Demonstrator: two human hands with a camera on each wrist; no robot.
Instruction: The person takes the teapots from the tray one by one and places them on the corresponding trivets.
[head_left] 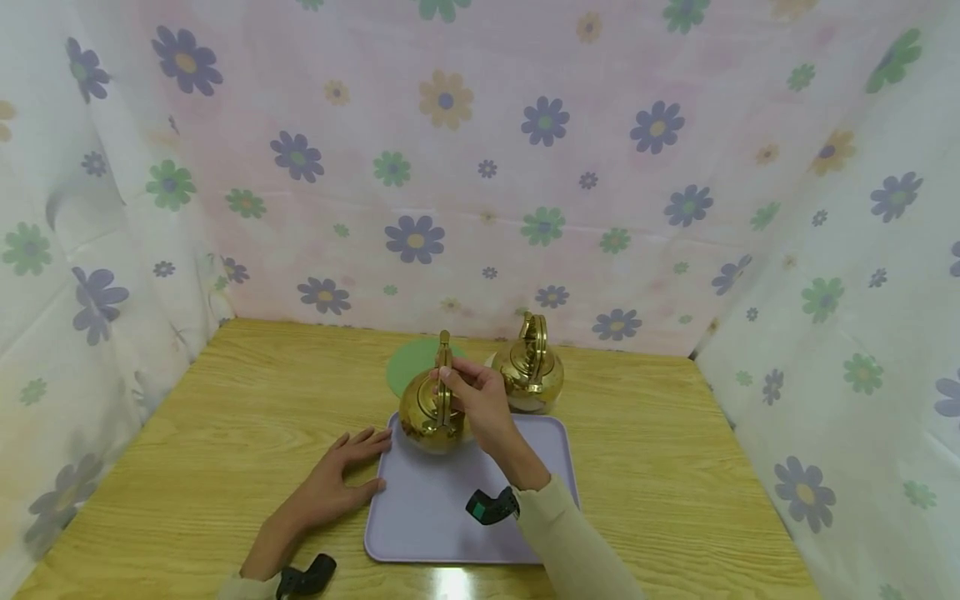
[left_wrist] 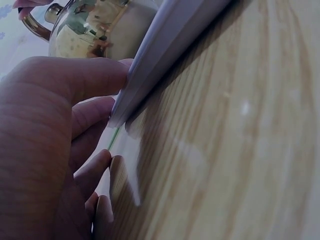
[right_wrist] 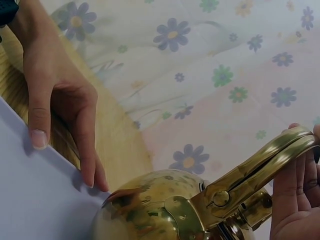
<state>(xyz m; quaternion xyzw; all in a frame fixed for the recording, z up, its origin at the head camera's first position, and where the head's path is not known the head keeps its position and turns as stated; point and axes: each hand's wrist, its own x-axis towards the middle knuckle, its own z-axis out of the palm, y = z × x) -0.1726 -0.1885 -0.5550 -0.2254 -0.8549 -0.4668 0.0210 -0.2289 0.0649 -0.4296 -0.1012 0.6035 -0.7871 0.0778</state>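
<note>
My right hand (head_left: 486,407) grips the upright handle of a shiny golden kettle (head_left: 417,417) over the far left part of a pale lilac tray (head_left: 442,521). Whether the kettle's base touches the tray, I cannot tell. The right wrist view shows the handle (right_wrist: 260,167) with fingers curled round it. On the tray's left side, my left hand (head_left: 337,477) touches the rim, its thumb and fingers spread. From the left wrist, the thumb (left_wrist: 100,76) lies against the tray's edge (left_wrist: 150,60). A second golden kettle (head_left: 517,379) stands behind the tray's far right corner.
Behind the held kettle, a flat green round mat (head_left: 405,365) lies on the wooden table (head_left: 660,483), partly covered by the kettle. Flower-patterned curtains (head_left: 487,200) enclose the table at the back and both sides.
</note>
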